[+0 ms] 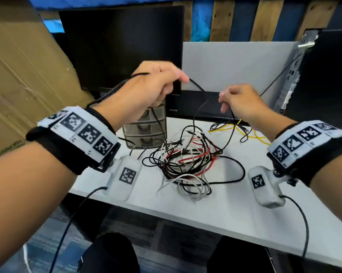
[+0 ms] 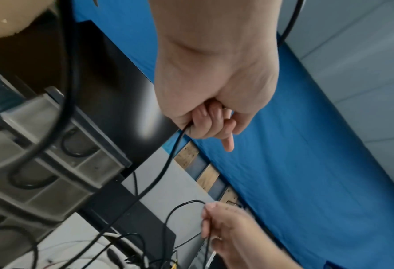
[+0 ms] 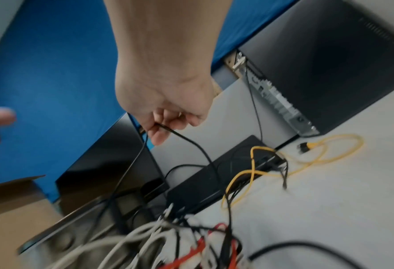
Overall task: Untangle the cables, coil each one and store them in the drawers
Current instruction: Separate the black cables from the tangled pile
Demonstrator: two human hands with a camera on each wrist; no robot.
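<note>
A tangle of black, white and red cables [image 1: 187,162] lies on the white desk [image 1: 235,203]. My left hand [image 1: 156,83] is raised above it with its fingers [image 2: 205,123] curled round a thin black cable [image 2: 168,163] that hangs down into the pile. My right hand [image 1: 239,101] pinches the same or another black cable [image 3: 191,143] a little lower and to the right. A yellow cable [image 1: 250,133] lies loose at the back right, also visible as the yellow cable [image 3: 306,160]. The small grey drawer unit [image 1: 146,131] stands behind the pile, drawers closed.
A black monitor [image 1: 122,46] stands at the back, with a flat black box [image 1: 197,103] on the desk under it. A black computer case [image 1: 323,75] is at the right. Cardboard [image 1: 24,75] leans at the left. A grey partition [image 1: 235,62] backs the desk.
</note>
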